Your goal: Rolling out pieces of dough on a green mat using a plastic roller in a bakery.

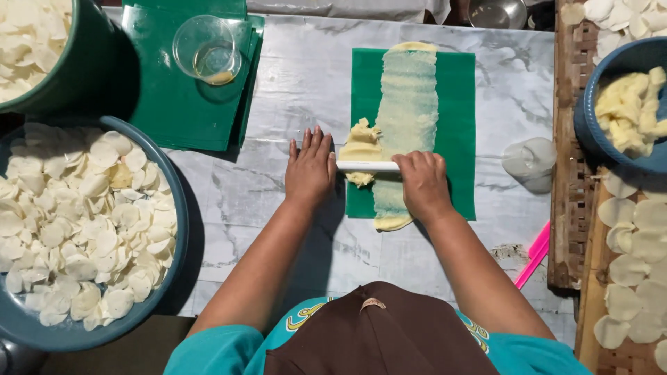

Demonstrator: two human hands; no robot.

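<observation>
Hands (368,173) on white roller (368,166) | dough strip (406,104) | green sheet (458,132)

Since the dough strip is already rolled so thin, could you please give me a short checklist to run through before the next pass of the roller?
1. Roller under both hands: ok; left hand lies flat on one end, right hand covers the other.
2. Dough strip on the green mat: not ok; both ends run past the mat's edges.
3. Dough lump clear of the roller: not ok; it sits against it at the strip's left side.
4. Mat flat on the table: ok.
5. Strip free of tears: cannot tell.
</observation>
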